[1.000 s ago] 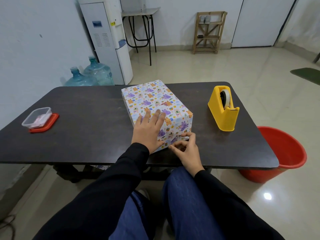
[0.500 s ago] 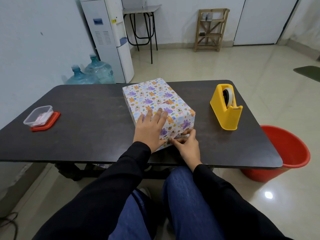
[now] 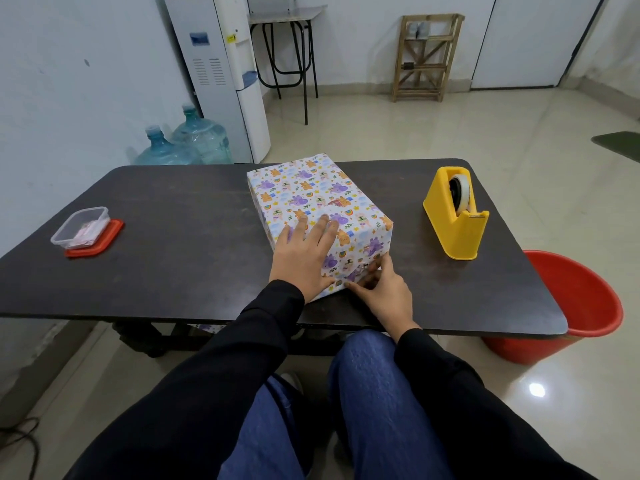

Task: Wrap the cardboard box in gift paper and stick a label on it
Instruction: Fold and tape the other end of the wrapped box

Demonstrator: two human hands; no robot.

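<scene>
Resting near the tabletop's front edge, gift-wrapped cardboard box, left hand spread flat on its top, right hand pressing fingers against its near end face, yellow tape dispenser well apart by right edge, clear container near left edge.

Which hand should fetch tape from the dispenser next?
Right, probably. The right hand touches the near end of the box, on the side of the dispenser; the left hand lies flat on the box top, steadying it.
</scene>
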